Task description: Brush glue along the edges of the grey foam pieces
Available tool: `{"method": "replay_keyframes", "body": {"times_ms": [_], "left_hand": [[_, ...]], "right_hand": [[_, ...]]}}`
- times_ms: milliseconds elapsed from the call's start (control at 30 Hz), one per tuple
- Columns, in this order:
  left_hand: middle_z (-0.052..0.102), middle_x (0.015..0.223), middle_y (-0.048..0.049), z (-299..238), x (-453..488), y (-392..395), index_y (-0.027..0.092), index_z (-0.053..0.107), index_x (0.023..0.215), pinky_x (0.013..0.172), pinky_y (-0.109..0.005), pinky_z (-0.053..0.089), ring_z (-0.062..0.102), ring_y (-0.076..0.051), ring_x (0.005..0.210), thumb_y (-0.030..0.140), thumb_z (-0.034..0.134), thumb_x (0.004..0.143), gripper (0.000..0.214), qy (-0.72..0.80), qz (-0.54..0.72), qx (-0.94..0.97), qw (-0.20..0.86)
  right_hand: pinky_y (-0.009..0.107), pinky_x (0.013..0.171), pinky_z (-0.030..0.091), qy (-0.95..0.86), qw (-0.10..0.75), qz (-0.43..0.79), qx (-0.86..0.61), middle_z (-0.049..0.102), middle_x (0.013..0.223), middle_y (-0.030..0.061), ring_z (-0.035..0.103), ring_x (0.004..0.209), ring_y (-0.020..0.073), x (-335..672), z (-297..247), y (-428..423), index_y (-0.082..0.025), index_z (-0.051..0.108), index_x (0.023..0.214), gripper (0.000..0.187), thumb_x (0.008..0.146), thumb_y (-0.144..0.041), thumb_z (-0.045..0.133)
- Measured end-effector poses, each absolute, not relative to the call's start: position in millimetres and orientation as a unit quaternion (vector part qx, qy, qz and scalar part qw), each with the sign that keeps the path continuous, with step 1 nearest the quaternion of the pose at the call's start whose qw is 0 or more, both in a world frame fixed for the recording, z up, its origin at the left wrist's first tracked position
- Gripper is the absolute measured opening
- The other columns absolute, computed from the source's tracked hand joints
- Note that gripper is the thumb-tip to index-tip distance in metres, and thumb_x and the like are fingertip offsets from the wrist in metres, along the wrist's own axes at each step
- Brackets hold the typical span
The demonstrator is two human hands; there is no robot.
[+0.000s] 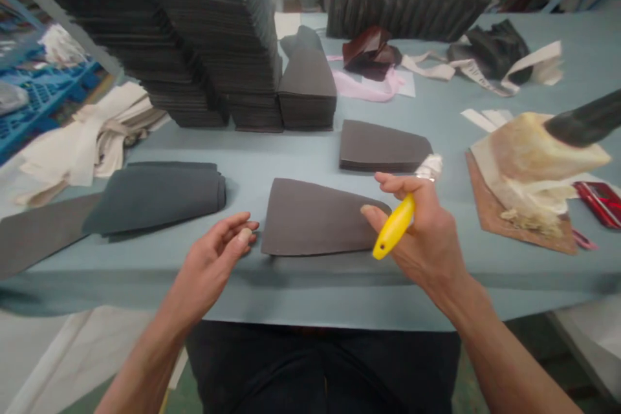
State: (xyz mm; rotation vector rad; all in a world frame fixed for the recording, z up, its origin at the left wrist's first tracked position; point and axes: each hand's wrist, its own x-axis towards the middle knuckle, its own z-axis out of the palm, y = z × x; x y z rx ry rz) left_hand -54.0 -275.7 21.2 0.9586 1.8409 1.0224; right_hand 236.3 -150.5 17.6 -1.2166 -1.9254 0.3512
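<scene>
R hand [429,236] w/ yellow brush [394,228]

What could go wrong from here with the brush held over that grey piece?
1. The yellow-handled brush sits in a light fingertip grip in the right hand, its white tip over the table; it might drip or smear beyond the grey piece.
2. That piece lies near the table's front edge with the left hand beside it, apparently not pressing it, so it could slide when brushed.

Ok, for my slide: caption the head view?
Right hand holds yellow-handled brush at dark-grey trapezoid foam sheet; left hand open beside it.
</scene>
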Motion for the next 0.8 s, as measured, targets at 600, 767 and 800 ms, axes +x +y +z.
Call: {"method": "replay_keyframes", "body": {"times_ms": [600, 767, 800], "left_hand": [[0.071, 0.142, -0.0199, 2.7, -46.8, -279.6, 0.012, 0.065, 0.141, 0.12, -0.047, 0.053, 0.068, -0.033, 0.132, 0.077, 0.059, 0.088, 0.084, 0.681, 0.415, 0.389, 0.461], [0.069, 0.145, -0.0209, 1.0, -43.9, -281.2, 0.013, 0.062, 0.143, 0.121, -0.047, 0.052, 0.068, -0.031, 0.133, 0.075, 0.055, 0.09, 0.082, 0.692, 0.409, 0.372, 0.464], [0.069, 0.145, -0.0214, 0.6, -43.0, -281.6, 0.013, 0.062, 0.143, 0.121, -0.048, 0.052, 0.068, -0.032, 0.133, 0.075, 0.055, 0.089, 0.082, 0.692, 0.407, 0.373, 0.466]], "right_hand": [[0.038, 0.077, 0.047, -0.82, 0.109, 0.179, -0.533, 0.078, 0.094, 0.0076, 0.076, 0.087, 0.0332, 186.7, 11.4, -121.3, -0.025, 0.062, 0.122, 0.044, 0.093, -0.058, 0.068], [0.038, 0.077, 0.048, -0.833, 0.081, 0.167, -0.522, 0.081, 0.101, 0.0105, 0.078, 0.093, 0.0359, 184.7, 7.7, -120.3, -0.024, 0.062, 0.124, 0.045, 0.095, -0.057, 0.067], [0.039, 0.077, 0.049, -0.832, 0.081, 0.164, -0.523, 0.081, 0.102, 0.011, 0.079, 0.093, 0.036, 183.7, 8.5, -120.9, -0.023, 0.062, 0.124, 0.045, 0.095, -0.057, 0.067]]}}
